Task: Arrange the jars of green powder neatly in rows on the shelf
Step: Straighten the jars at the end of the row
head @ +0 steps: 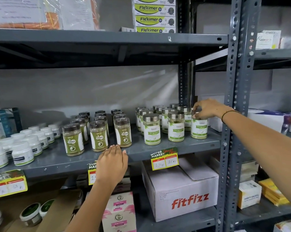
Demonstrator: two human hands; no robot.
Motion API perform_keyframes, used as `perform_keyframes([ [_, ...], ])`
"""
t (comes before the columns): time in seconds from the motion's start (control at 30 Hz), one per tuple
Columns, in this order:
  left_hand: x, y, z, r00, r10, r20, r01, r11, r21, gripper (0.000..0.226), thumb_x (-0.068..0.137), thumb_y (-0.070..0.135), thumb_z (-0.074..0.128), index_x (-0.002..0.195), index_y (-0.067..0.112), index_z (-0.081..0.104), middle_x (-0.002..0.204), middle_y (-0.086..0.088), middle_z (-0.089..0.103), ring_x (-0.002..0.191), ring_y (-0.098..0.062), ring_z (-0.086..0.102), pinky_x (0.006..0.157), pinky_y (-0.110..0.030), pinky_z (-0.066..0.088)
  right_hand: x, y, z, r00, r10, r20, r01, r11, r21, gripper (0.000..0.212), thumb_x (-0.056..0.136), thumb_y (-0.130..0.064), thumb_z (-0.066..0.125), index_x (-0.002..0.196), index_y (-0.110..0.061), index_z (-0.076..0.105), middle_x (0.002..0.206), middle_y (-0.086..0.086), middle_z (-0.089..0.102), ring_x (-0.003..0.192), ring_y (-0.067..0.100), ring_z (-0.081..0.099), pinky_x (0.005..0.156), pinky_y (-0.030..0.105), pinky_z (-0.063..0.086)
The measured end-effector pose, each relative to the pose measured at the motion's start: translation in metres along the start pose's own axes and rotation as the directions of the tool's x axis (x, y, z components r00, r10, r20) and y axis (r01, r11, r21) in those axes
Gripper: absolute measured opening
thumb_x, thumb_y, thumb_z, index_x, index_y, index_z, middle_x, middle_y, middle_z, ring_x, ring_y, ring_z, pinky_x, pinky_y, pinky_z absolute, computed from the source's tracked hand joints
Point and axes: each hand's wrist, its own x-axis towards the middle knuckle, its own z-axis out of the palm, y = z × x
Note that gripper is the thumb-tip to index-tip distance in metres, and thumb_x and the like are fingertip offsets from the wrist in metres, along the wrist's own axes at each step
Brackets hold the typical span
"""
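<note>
Several glass jars of pale green powder with silver lids stand in rows on the grey metal shelf (183, 146), toward its right end. My right hand (207, 109) grips the lid of the front-right jar (199, 128), which stands upright on the shelf beside the front-middle jar (176, 126) and the front-left jar (151, 129). My left hand (112, 162) rests flat on the shelf's front edge, fingers apart, holding nothing, just in front of a brown-lidded jar.
Brown-lidded Gaska jars (98, 135) stand in rows left of the green jars, with white tubs (22, 153) further left. A grey upright post (233, 114) bounds the shelf on the right. Yellow price tags (164, 160) hang from the edge. A Fitfizz carton (183, 191) sits below.
</note>
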Motion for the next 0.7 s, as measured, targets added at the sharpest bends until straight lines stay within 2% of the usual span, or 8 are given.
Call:
perform_keyframes([
  [0.2,0.0,0.0,-0.001,1.0,-0.003,0.008,0.003,1.0,0.001,0.053,0.097,0.038,0.029,0.127,0.005,0.056,0.13,-0.012,0.061,0.123,-0.023,0.053,0.105,-0.037,0.04,-0.002,0.002,0.0,1.0,-0.01,0.015,0.009,1.0,0.025,0.047,0.085,-0.047,0.067,0.128,-0.028,0.058,0.132,0.003,0.06,0.117,0.025,0.056,0.091,0.032,0.044],
  [0.4,0.0,0.001,-0.001,1.0,0.002,0.012,-0.002,1.0,0.0,0.053,0.097,0.038,0.027,0.127,0.005,0.056,0.13,-0.012,0.061,0.124,-0.022,0.052,0.106,-0.036,0.04,0.0,0.005,0.002,0.999,-0.009,0.038,0.008,1.0,0.027,0.05,0.087,-0.048,0.065,0.132,-0.028,0.056,0.135,0.004,0.059,0.12,0.026,0.055,0.097,0.035,0.045],
  [0.47,0.0,0.0,-0.002,1.0,0.004,0.014,-0.004,1.0,0.001,0.054,0.097,0.038,0.026,0.128,0.005,0.055,0.131,-0.011,0.06,0.124,-0.021,0.052,0.107,-0.036,0.04,0.0,0.004,0.002,0.999,-0.014,0.033,0.012,0.998,0.063,0.052,0.089,-0.05,0.061,0.134,-0.025,0.054,0.124,0.005,0.063,0.112,0.026,0.057,0.09,0.035,0.046],
  [0.53,0.0,0.0,-0.002,1.0,0.001,0.015,-0.002,1.0,0.003,0.054,0.097,0.039,0.025,0.128,0.006,0.055,0.131,-0.011,0.06,0.125,-0.021,0.051,0.107,-0.036,0.039,0.0,-0.001,0.003,0.998,-0.044,-0.037,0.048,0.991,0.124,0.054,0.091,-0.05,0.055,0.136,-0.02,0.053,0.109,0.005,0.065,0.103,0.026,0.059,0.085,0.035,0.047],
  [0.63,-0.001,0.0,-0.002,1.0,-0.003,0.013,0.003,1.0,0.004,0.053,0.097,0.039,0.027,0.128,0.006,0.055,0.131,-0.011,0.06,0.124,-0.021,0.052,0.106,-0.036,0.039,0.0,-0.02,0.004,0.977,-0.158,-0.146,0.182,0.969,0.166,0.057,0.095,-0.054,0.047,0.136,-0.016,0.053,0.127,0.011,0.063,0.109,0.027,0.061,0.091,0.04,0.05],
  [0.7,0.0,0.0,-0.002,1.0,-0.003,0.014,0.003,1.0,0.007,0.053,0.097,0.038,0.028,0.128,0.006,0.055,0.131,-0.011,0.06,0.124,-0.021,0.052,0.106,-0.036,0.04,-0.002,-0.036,0.005,0.967,-0.23,-0.109,0.247,0.952,0.181,0.064,0.093,-0.059,0.046,0.139,-0.015,0.051,0.135,0.011,0.059,0.113,0.026,0.06,0.097,0.042,0.049],
])
